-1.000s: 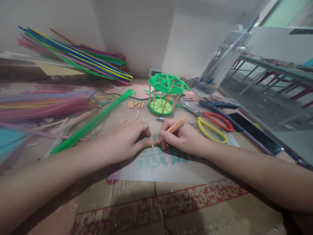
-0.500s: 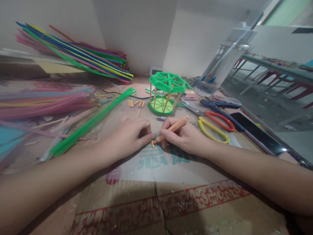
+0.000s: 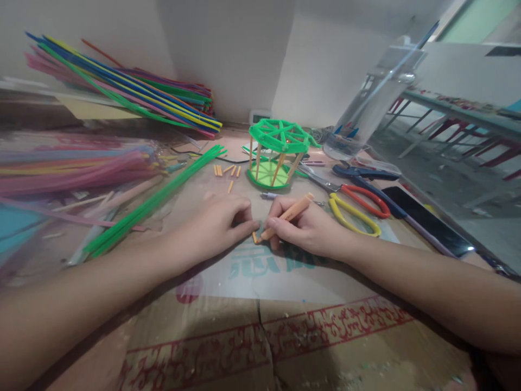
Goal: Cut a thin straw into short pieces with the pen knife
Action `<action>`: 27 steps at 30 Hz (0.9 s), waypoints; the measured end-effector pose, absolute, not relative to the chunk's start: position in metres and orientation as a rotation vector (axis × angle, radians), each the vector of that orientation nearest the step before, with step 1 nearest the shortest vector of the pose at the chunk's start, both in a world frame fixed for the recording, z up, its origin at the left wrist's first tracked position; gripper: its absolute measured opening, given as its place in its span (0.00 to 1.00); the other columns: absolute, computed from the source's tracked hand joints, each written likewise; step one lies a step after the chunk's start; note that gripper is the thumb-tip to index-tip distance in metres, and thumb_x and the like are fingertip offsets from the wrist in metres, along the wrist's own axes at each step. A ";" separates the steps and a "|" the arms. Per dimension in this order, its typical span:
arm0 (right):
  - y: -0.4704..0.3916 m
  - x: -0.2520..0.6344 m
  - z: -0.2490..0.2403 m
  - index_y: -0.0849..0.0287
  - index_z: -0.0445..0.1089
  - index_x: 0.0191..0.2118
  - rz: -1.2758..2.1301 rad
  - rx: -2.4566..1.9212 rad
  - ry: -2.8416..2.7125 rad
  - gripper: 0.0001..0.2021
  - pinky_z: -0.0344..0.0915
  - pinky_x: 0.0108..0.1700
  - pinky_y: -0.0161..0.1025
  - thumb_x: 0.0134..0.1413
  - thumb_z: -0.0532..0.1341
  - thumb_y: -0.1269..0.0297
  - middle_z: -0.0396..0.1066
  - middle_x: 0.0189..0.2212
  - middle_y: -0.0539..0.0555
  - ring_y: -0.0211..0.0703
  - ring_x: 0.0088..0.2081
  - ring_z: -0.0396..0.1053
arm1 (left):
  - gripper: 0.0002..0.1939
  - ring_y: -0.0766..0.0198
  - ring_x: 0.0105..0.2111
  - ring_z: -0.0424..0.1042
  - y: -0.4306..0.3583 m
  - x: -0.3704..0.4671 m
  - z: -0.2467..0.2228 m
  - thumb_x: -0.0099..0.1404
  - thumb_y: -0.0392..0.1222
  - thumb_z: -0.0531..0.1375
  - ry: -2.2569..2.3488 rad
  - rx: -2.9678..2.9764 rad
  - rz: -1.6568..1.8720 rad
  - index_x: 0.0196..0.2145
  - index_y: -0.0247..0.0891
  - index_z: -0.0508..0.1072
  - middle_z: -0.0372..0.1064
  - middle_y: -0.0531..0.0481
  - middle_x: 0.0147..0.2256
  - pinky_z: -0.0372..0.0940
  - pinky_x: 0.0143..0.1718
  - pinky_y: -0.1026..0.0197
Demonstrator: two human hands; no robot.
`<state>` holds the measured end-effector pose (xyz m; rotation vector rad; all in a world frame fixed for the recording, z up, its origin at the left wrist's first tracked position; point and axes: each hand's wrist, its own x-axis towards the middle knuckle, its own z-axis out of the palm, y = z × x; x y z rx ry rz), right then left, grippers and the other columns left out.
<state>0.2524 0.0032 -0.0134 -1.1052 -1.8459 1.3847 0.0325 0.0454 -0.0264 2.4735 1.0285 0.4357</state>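
Note:
My right hand grips an orange marker, its tip low against a small orange stick. The far end of that stick is pinched by my left hand, thumb and forefinger closed on it. Both hands rest on a whitish plastic sheet with teal lettering. Beyond them lie several short orange sticks. A round green frame stands upright behind the hands, its top and base joined by thin wooden posts. A slim pen lies just in front of it.
Scissors with red and yellow handles, blue-handled pliers and a phone lie right. A clear bottle stands behind them. Green pipe cleaners lie left, with a multicoloured bundle behind. Cardboard covers the front.
The marker's tip has shifted slightly down along the small stick, towards its near end. My left hand stays nearly still, holding the stick.

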 end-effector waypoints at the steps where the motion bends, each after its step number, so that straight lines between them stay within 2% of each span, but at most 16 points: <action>1: 0.003 0.252 -0.013 0.55 0.64 0.33 1.396 -1.100 -1.843 0.17 0.67 0.28 0.34 0.63 0.67 0.50 0.75 0.23 0.49 0.37 0.25 0.71 | 0.17 0.61 0.28 0.67 0.045 0.033 -0.026 0.71 0.52 0.57 1.026 2.468 0.438 0.28 0.40 0.70 0.71 0.52 0.27 0.55 0.33 0.58; 14: 0.003 0.253 -0.014 0.55 0.64 0.33 1.363 -1.090 -1.847 0.14 0.67 0.28 0.34 0.64 0.66 0.55 0.74 0.23 0.49 0.37 0.25 0.71 | 0.15 0.61 0.30 0.68 0.043 0.034 -0.024 0.71 0.49 0.60 1.064 2.474 0.421 0.29 0.40 0.71 0.72 0.52 0.27 0.54 0.36 0.57; 22: 0.003 0.253 -0.016 0.55 0.63 0.32 1.352 -1.098 -1.846 0.14 0.67 0.28 0.33 0.64 0.66 0.56 0.74 0.22 0.48 0.37 0.24 0.71 | 0.15 0.60 0.31 0.69 0.047 0.030 -0.027 0.70 0.53 0.58 1.019 2.401 0.445 0.31 0.40 0.73 0.72 0.52 0.29 0.57 0.35 0.57; 27: 0.003 0.253 -0.015 0.57 0.67 0.35 1.317 -1.043 -1.850 0.13 0.68 0.29 0.33 0.64 0.67 0.56 0.76 0.26 0.50 0.37 0.27 0.73 | 0.14 0.60 0.31 0.70 0.048 0.027 -0.026 0.70 0.51 0.58 1.026 2.386 0.416 0.32 0.40 0.74 0.72 0.52 0.29 0.58 0.34 0.58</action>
